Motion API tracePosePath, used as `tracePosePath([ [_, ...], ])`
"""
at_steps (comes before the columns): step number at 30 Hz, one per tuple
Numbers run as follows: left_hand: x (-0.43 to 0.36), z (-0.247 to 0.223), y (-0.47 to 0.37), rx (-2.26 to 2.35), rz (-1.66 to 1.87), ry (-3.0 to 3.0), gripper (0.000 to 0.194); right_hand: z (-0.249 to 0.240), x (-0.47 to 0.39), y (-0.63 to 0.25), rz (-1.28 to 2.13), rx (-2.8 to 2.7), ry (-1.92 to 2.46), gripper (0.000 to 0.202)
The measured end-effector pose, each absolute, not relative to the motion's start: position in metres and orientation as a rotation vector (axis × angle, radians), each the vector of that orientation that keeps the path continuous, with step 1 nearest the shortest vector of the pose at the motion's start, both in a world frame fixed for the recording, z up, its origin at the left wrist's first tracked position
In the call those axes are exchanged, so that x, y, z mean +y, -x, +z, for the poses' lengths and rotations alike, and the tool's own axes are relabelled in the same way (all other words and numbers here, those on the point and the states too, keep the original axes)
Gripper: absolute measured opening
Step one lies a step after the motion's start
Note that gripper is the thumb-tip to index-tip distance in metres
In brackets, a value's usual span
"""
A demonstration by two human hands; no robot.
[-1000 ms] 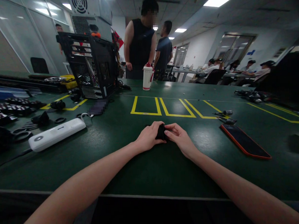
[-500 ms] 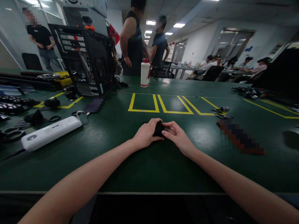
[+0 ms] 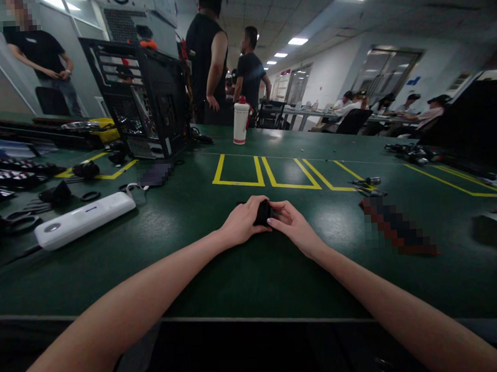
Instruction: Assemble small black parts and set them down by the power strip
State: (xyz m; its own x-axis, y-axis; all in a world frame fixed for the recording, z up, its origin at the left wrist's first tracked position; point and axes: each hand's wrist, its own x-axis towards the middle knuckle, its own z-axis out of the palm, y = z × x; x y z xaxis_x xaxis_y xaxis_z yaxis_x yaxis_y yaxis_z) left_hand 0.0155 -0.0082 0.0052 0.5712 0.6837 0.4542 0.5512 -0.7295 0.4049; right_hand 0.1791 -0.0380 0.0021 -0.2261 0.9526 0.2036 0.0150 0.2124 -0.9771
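White power strip (image 3: 86, 221): left of the white bottle (image 3: 241, 123), nearer the wearer. Left hand (image 3: 242, 222): curled around the black part (image 3: 263, 213), on the bottle's near side. Right hand (image 3: 294, 223): thumb and fingertips pinching the part's right end. Orange-edged object (image 3: 394, 228), detail obscured: right of the bottle, nearer.

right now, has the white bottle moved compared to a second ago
No. The white bottle stands in the same place just beyond the yellow tape; both shifted slightly up and left together as the camera's view moved.
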Motion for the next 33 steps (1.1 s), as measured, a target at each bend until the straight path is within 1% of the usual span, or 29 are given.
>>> tracePosePath([
  [5,-0.0087,0.0052,-0.0163,1.038,0.888,-2.573,0.064,0.0009,-0.0376,-0.1792,1.172,-1.461,0.987,0.026],
  [9,-0.0085,0.0049,-0.0164,1.039,0.891,-2.582,0.063,0.0003,-0.0329,-0.1808,1.18,-1.447,1.044,0.036],
  [11,-0.0082,0.0048,-0.0162,1.036,0.891,-2.585,0.063,0.0003,-0.0319,-0.1816,1.213,-1.458,1.06,0.037],
  [14,-0.0085,0.0054,-0.0156,1.036,0.88,-2.587,0.062,0.0007,-0.0334,-0.1821,1.234,-1.491,1.016,0.033],
  [18,-0.0095,0.0064,-0.0153,1.031,0.871,-2.588,0.062,0.0012,-0.038,-0.1814,1.257,-1.485,0.923,0.033],
  [22,-0.0093,0.0059,-0.0156,1.042,0.877,-2.582,0.063,0.0007,-0.0384,-0.1805,1.197,-1.463,0.95,0.024],
  [24,-0.0088,0.0052,-0.0158,1.044,0.88,-2.581,0.063,0.0003,-0.0361,-0.1803,1.173,-1.459,0.967,0.023],
  [29,-0.0078,0.0041,-0.0157,1.029,0.886,-2.597,0.064,0.0001,-0.0308,-0.1813,1.23,-1.465,1.021,0.034],
  [33,-0.007,0.0032,-0.0155,1.035,0.886,-2.599,0.063,0.0016,-0.0337,-0.1822,1.271,-1.499,0.96,0.033],
])
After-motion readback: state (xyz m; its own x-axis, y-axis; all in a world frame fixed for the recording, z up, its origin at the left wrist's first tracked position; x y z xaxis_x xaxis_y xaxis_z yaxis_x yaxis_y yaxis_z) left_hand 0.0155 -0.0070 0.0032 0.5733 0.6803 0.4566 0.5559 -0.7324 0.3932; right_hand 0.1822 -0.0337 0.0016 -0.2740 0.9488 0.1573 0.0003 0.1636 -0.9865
